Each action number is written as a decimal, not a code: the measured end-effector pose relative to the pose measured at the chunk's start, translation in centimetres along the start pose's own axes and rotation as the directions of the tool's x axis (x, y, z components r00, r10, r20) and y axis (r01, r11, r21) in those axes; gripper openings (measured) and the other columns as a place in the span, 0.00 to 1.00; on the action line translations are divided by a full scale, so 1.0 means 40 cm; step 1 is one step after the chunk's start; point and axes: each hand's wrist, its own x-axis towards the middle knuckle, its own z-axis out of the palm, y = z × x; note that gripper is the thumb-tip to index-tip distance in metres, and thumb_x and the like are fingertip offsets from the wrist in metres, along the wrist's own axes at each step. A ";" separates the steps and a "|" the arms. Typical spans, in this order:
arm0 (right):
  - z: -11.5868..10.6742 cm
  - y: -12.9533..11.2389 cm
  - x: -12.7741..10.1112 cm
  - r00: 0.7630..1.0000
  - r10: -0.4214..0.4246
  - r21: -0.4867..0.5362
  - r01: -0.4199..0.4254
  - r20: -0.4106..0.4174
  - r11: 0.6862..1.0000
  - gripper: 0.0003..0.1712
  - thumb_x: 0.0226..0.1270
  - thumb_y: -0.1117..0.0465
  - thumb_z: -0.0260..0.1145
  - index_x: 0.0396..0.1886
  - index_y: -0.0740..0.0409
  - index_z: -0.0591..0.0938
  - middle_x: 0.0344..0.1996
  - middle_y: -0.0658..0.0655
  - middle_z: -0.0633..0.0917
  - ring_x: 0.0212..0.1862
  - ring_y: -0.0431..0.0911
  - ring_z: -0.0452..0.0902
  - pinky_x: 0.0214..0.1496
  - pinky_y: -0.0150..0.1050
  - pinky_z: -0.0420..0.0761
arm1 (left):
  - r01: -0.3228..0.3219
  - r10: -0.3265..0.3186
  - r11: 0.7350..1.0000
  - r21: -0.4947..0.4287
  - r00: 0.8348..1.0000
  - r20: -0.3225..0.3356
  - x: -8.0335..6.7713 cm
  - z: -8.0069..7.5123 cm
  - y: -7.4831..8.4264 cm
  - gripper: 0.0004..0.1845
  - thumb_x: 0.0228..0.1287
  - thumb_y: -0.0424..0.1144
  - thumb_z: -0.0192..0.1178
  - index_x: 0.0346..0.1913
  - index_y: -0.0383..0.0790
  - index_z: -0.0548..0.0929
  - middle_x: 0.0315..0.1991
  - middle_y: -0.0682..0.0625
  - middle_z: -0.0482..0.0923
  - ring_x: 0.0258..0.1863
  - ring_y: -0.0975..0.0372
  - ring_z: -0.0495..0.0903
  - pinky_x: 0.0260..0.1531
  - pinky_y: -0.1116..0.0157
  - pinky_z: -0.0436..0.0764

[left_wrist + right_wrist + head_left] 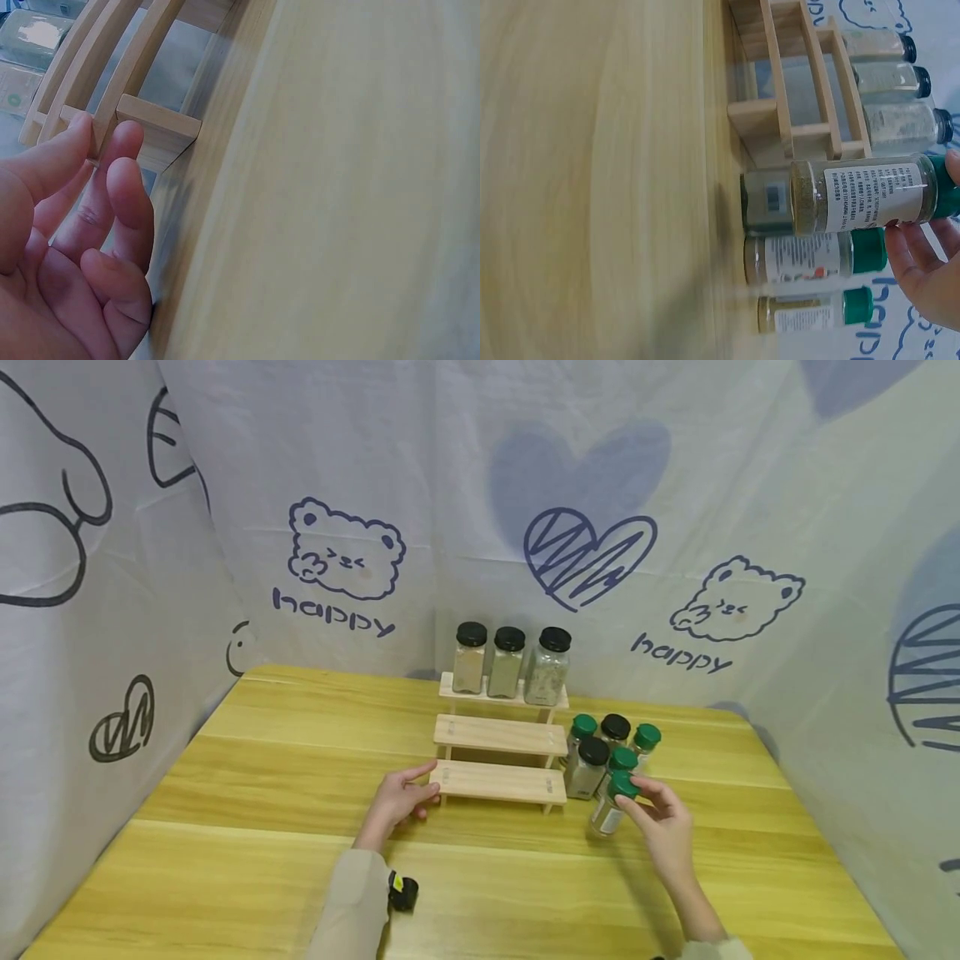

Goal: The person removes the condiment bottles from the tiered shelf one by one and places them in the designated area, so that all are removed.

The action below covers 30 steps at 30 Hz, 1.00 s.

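Grip of the right hand (666, 827): thumb and fingers are clamped on the green cap (945, 184) of a spice jar (606, 818). The held spice jar leans slightly, cap uppermost, at the near side of a group of jars to the right of the rack; in the right wrist view its base appears clear of the counter (487, 893). A white printed label (874, 196) covers much of its glass, and brownish contents show near the base.

Grip of the left hand (397, 800): thumb and fingers close on the left end of the lowest step of a three-step wooden rack (498, 782), which stands upright on the counter.

Just beside the rack's right side, five other jars stand close together: two black-capped jars (585, 777) and three with green lids (647, 737). On the top step, three further jars with black lids (506, 670) stand upright in a row.

Beige sleeves (348, 893) cover the forearms; a small black device (405, 893) with a yellow mark sits at the left one. Behind the counter hangs a pale cloth (450, 485) printed with bears, hearts and the word "happy".
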 end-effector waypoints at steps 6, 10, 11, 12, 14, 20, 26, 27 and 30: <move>-0.039 -0.004 0.013 0.999 0.012 -0.048 -0.014 -0.041 0.999 0.20 0.46 0.76 0.69 0.43 0.67 0.79 0.40 0.64 0.79 0.40 0.47 0.76 0.37 0.32 0.77 | -0.003 0.003 1.000 0.005 1.000 -0.005 -0.001 -0.001 0.001 0.24 0.59 0.37 0.59 0.60 0.47 0.72 0.28 0.47 0.83 0.09 0.66 0.70 0.05 0.72 0.54; -0.067 0.003 0.028 0.997 0.026 -0.084 -0.032 -0.068 0.996 0.20 0.46 0.74 0.70 0.42 0.63 0.80 0.40 0.63 0.79 0.41 0.49 0.76 0.38 0.34 0.77 | 0.003 -0.002 1.000 0.008 1.000 -0.006 -0.001 -0.001 0.001 0.24 0.59 0.38 0.59 0.60 0.47 0.72 0.29 0.46 0.83 0.09 0.65 0.71 0.05 0.72 0.54; -0.073 0.006 0.031 0.997 0.027 -0.091 -0.034 -0.073 0.995 0.20 0.46 0.74 0.70 0.42 0.62 0.80 0.40 0.63 0.79 0.41 0.49 0.76 0.38 0.34 0.77 | 0.004 -0.004 1.000 0.008 1.000 -0.006 -0.001 0.000 0.001 0.24 0.59 0.38 0.59 0.60 0.47 0.72 0.29 0.46 0.83 0.09 0.65 0.71 0.05 0.72 0.54; -0.079 0.009 0.035 0.997 0.028 -0.102 -0.036 -0.078 0.994 0.20 0.46 0.73 0.70 0.42 0.61 0.81 0.40 0.62 0.80 0.41 0.49 0.76 0.38 0.34 0.77 | 0.004 -0.004 1.000 0.009 1.000 -0.007 -0.001 0.000 0.001 0.24 0.59 0.37 0.59 0.60 0.47 0.72 0.29 0.46 0.83 0.09 0.65 0.71 0.05 0.72 0.54; -0.088 0.016 0.042 0.996 0.029 -0.119 -0.039 -0.086 0.992 0.20 0.46 0.72 0.70 0.42 0.60 0.81 0.39 0.61 0.80 0.41 0.49 0.76 0.39 0.33 0.77 | 0.002 -0.002 1.000 0.010 1.000 -0.008 -0.002 0.000 0.002 0.24 0.59 0.37 0.59 0.60 0.46 0.72 0.29 0.46 0.83 0.09 0.65 0.71 0.05 0.72 0.54; -0.104 0.045 0.070 0.991 0.028 -0.165 -0.049 -0.128 0.985 0.19 0.46 0.68 0.72 0.42 0.58 0.81 0.38 0.59 0.81 0.40 0.47 0.76 0.37 0.31 0.77 | 0.001 -0.001 1.000 0.010 1.000 -0.009 0.000 0.000 0.000 0.24 0.59 0.37 0.59 0.60 0.46 0.72 0.29 0.46 0.83 0.09 0.65 0.71 0.05 0.72 0.54; -0.113 0.081 0.103 0.986 0.006 -0.235 -0.045 -0.165 0.971 0.19 0.46 0.62 0.73 0.42 0.53 0.82 0.38 0.55 0.82 0.40 0.44 0.77 0.35 0.28 0.76 | 0.001 -0.001 1.000 0.005 1.000 -0.005 0.000 -0.001 0.000 0.24 0.59 0.37 0.59 0.60 0.47 0.72 0.29 0.47 0.83 0.09 0.65 0.70 0.05 0.72 0.54; -0.114 0.085 0.107 0.985 0.006 -0.243 -0.048 -0.170 0.969 0.19 0.45 0.62 0.73 0.42 0.52 0.82 0.38 0.54 0.82 0.41 0.44 0.77 0.35 0.28 0.76 | 0.000 0.000 1.000 0.004 1.000 -0.005 0.000 -0.001 0.000 0.24 0.59 0.37 0.59 0.60 0.47 0.72 0.29 0.46 0.83 0.09 0.65 0.70 0.05 0.72 0.54; -0.113 0.095 0.118 0.983 0.010 -0.254 -0.057 -0.182 0.966 0.19 0.44 0.61 0.74 0.41 0.51 0.82 0.38 0.52 0.82 0.41 0.43 0.77 0.35 0.27 0.76 | 0.001 -0.001 1.000 0.001 1.000 -0.007 0.000 -0.001 0.000 0.24 0.59 0.37 0.59 0.60 0.47 0.72 0.29 0.46 0.83 0.09 0.65 0.71 0.05 0.72 0.54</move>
